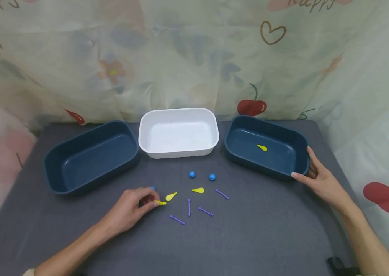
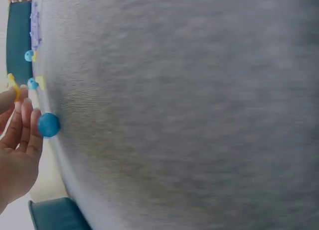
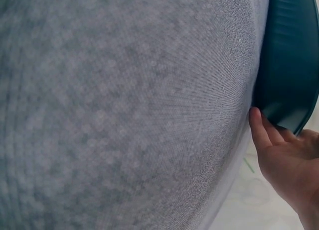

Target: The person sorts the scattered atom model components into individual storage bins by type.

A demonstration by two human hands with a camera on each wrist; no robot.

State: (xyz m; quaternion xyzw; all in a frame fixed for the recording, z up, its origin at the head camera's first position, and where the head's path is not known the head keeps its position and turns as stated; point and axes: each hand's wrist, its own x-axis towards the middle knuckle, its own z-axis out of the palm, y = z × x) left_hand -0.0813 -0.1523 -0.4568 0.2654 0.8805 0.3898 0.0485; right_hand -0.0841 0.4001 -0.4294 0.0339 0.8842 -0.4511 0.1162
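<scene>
My left hand [image 1: 133,210] pinches a small yellow drop-shaped piece [image 1: 161,202] between thumb and fingertips, low over the table. Beside it lies a second yellow piece [image 1: 171,196], and a blue bead [image 1: 152,188] is partly hidden behind the fingers. The left wrist view shows the pinched yellow piece [image 2: 13,86] and a blue bead [image 2: 49,125] close to the fingers. At the right, my right hand [image 1: 323,184] grips the near right corner of a dark blue bin [image 1: 254,165], which holds one yellow piece [image 1: 262,147].
A white bin [image 1: 178,153] stands at the back middle, with another dark blue bin [image 1: 94,178] to its left. Two blue beads [image 1: 212,177], a yellow piece [image 1: 198,190] and several purple rods [image 1: 205,211] lie on the grey table. A patterned curtain [image 1: 180,57] hangs behind.
</scene>
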